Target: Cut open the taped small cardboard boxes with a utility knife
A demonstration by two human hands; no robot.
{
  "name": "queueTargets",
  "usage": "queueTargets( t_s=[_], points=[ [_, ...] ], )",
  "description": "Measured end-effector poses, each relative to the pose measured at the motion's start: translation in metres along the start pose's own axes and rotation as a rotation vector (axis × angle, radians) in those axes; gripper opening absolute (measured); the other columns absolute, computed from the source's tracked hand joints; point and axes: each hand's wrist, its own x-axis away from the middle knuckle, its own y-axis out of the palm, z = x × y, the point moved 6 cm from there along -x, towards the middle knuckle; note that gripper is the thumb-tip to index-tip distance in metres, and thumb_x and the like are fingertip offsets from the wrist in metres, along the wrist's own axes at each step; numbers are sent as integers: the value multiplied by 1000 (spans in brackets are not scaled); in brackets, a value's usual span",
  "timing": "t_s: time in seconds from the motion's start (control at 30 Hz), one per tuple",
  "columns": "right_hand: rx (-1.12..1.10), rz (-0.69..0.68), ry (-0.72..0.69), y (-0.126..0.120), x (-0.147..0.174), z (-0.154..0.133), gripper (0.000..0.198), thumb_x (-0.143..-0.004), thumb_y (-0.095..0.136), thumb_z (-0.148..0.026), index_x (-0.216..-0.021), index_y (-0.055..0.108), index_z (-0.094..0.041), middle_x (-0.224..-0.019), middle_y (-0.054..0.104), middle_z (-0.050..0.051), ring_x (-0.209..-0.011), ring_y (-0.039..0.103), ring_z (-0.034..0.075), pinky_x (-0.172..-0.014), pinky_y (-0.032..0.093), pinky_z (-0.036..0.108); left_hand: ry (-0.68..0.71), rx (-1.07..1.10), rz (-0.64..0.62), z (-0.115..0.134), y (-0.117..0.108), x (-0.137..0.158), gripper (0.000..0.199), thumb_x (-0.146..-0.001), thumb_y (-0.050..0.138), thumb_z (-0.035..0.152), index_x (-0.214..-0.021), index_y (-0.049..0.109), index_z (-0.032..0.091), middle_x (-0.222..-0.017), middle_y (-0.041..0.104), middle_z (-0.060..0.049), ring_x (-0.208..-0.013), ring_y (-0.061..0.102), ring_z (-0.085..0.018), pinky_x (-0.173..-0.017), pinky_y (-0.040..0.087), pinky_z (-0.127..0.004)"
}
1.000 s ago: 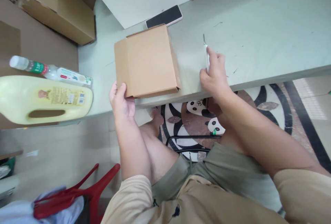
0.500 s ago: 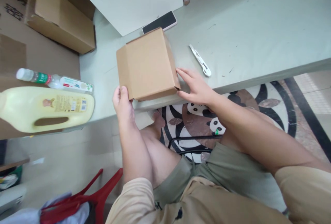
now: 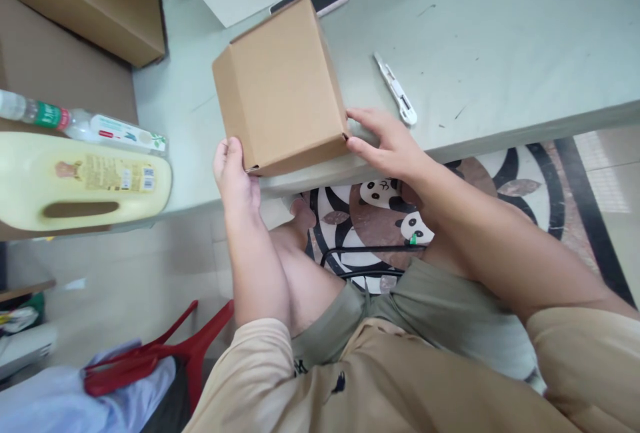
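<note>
A seated person steadies a cardboard box (image 3: pixel 285 86) at the near edge of a pale tabletop (image 3: pixel 505 40); the left hand (image 3: pixel 233 170) pinches its near left corner, thumb on top and fingers curled below; the right hand (image 3: pixel 384 142), thumb and fingers loosely spread and gripping nothing, rests its fingertips against the right side; a white cutter (image 3: pixel 397 90) lies just beyond that hand; a yellow jug (image 3: pixel 100 176) lies to the left.

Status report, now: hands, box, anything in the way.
Left hand gripping cardboard box at near left corner. Right hand open at near right corner. Box at near edge of table. Utility knife lies apart, right of box.
</note>
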Motion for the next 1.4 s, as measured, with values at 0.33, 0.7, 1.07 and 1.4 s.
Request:
queueTargets(
  t_s=[0.33,0.7,1.07,1.4],
  points=[
    [88,169,22,-16,-2,2,58,-94,47,-63,-137,57,-25,-143,60,12,-139,51,35,-119,40,61,-61,75,39,-9,-13,-9,49,-69,79,64,-90,65,22,-105,73,-5,-107,70,-23,-89,58,-34],
    [473,282,386,-52,-2,64,34,-87,61,-36,-115,62,-16,-104,66,19,-115,58,42,-100,43,71,-210,255,96,-23,-27,-21,28,-81,66,44,-97,66,21,-106,74,-5,-110,67,-22,-94,56,-36],
    [165,276,246,-44,-7,22,33,-94,51,-36,-122,64,-23,-95,71,7,-84,66,25,-82,59,46,-185,231,122,-13,-16,-16,32,-74,70,42,-92,64,16,-100,73,-6,-100,66,-19,-87,54,-34],
    [165,244,172,-36,-7,14,43,-93,48,-30,-130,68,-24,-117,74,9,-112,66,31,-102,53,51,-155,161,109,-4,-9,-8,45,-61,78,55,-86,66,20,-110,73,-9,-105,69,-23,-86,57,-33]
  ],
)
